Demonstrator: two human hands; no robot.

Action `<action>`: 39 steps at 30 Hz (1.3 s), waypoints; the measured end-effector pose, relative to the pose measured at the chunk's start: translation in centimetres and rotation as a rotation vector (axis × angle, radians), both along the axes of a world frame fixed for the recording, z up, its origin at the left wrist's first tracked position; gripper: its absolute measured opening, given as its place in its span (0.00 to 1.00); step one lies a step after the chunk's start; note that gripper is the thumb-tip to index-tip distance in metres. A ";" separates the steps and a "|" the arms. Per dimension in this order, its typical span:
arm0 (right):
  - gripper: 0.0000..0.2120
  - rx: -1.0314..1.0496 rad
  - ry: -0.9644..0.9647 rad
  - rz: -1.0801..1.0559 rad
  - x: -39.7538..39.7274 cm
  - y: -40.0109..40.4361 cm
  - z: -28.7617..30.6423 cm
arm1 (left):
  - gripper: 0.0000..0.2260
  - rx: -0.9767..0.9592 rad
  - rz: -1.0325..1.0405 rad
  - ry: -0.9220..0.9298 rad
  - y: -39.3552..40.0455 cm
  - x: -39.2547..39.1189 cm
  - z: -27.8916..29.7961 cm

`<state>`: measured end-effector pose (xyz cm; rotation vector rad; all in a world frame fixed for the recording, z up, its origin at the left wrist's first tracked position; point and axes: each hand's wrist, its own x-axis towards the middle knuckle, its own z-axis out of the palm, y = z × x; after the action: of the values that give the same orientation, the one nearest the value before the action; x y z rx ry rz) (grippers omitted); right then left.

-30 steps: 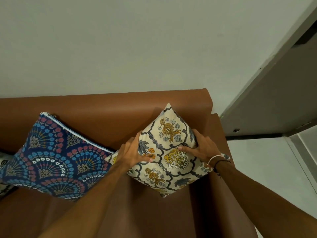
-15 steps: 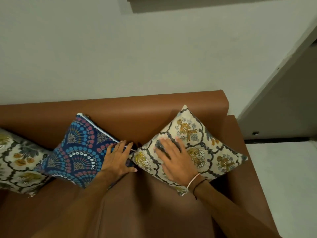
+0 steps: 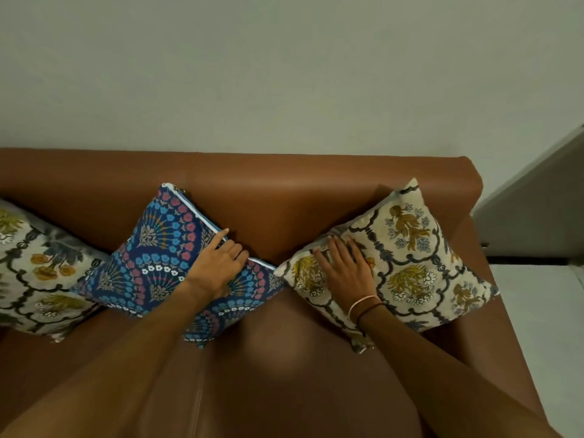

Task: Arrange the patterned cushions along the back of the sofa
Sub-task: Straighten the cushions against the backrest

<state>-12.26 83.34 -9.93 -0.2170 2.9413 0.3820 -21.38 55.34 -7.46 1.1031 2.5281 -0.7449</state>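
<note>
Cream floral cushion, left (image 3: 38, 270): far left of the brown sofa (image 3: 284, 197), leaning on the backrest, cut off by the frame edge; its right corner sits under or against the next cushion

Blue fan-patterned cushion (image 3: 158, 257): set on its point against the backrest, zip edge along the upper right side

Left hand (image 3: 218, 267): laid on the blue cushion's right part, index finger stretched along the zip edge, other fingers curled; grip not closed around anything

Cream floral cushion, right (image 3: 407, 260): also on its point, at the sofa's right end, left corner just beside the blue cushion's right corner

Right hand (image 3: 344, 273): flat on this cushion's left half, fingers spread, grip open; two bands (image 3: 363, 303) at the wrist

Pale wall (image 3: 284, 74): behind the sofa
</note>
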 end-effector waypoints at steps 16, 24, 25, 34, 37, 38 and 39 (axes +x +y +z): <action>0.33 0.028 0.000 -0.040 0.1 -2.2 -0.4 | 0.39 0.153 -0.120 -0.017 -2.4 -3.0 0.0; 0.39 -0.330 0.066 0.003 -1.3 -6.3 -1.4 | 0.48 0.548 0.108 0.123 -14.3 3.9 -1.9; 0.43 -0.445 0.027 -0.009 -2.4 -8.1 -1.4 | 0.53 0.549 0.200 0.094 -17.1 4.5 -2.1; 0.63 -0.800 -0.289 -0.182 -6.5 -16.1 -2.7 | 0.70 0.676 0.872 -0.204 -23.4 -0.6 -2.7; 0.58 -0.768 -0.201 -0.176 -6.0 -16.5 -3.0 | 0.67 0.723 0.898 -0.197 -23.1 -1.2 -3.5; 0.56 -0.767 -0.182 -0.176 -5.9 -16.6 -3.0 | 0.66 0.730 0.901 -0.166 -22.9 -1.0 -3.6; 0.55 -0.767 -0.168 -0.176 -5.7 -16.6 -2.8 | 0.65 0.738 0.900 -0.138 -22.6 -0.7 -3.6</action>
<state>-17.96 66.74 -12.73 -0.0695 2.7536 -0.7601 -22.06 32.71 -11.02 0.0366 2.7923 0.5017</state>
